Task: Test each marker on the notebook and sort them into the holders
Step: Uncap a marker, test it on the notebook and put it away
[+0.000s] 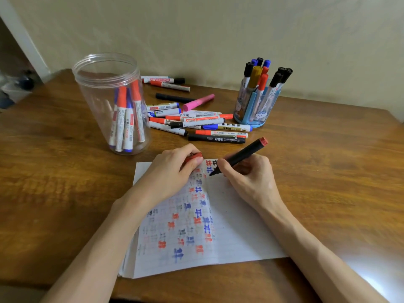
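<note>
The wooden counter [54, 182] carries a notebook [240, 226] at its near edge, loose markers [196, 121] toward the far edge, a clear jar [113, 106] left of them and a blue holder [255, 106] right.

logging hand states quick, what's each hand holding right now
Left hand: closed, pinching the red cap.
Right hand: closed, holding the black marker, tip down at the notebook.

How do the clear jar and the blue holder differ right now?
The clear jar is taller and plain see-through; the blue holder is shorter, with cartoon print. The jar's markers sit below its rim; the holder's markers stick out above its rim. The jar shows red and blue caps; the holder also has black ones. Both stand open-topped on the table.
</note>
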`<state>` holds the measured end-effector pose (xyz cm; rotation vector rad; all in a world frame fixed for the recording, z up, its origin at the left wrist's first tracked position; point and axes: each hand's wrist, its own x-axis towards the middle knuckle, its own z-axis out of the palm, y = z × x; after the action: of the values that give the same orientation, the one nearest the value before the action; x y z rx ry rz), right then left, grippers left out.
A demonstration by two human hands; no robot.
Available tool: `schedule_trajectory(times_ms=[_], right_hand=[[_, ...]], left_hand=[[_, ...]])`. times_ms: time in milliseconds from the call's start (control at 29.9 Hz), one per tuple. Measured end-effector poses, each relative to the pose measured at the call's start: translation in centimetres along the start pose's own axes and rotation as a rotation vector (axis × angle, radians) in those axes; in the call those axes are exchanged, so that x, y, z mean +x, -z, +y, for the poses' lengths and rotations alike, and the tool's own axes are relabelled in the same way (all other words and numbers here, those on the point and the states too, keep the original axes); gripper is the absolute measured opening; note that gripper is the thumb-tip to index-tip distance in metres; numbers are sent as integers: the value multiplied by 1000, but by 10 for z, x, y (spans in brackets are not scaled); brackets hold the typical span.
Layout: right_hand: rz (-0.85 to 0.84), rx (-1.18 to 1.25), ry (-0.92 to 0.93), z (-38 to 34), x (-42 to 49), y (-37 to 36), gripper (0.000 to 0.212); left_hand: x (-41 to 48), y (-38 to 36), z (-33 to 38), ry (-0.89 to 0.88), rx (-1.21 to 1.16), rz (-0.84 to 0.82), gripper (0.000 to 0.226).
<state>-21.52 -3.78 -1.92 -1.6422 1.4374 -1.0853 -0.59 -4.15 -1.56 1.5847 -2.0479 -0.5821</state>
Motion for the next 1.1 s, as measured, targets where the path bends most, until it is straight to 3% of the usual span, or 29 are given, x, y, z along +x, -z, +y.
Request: schedule_trajectory(times_ms=[836, 1103], right_hand=[[-53, -34, 122, 4, -1, -3, 10], [-1, -27, 96, 5, 1, 0, 11]], left_hand=[[0, -4, -6, -27, 34, 26, 23], [1, -4, -5, -38, 23, 21, 23]])
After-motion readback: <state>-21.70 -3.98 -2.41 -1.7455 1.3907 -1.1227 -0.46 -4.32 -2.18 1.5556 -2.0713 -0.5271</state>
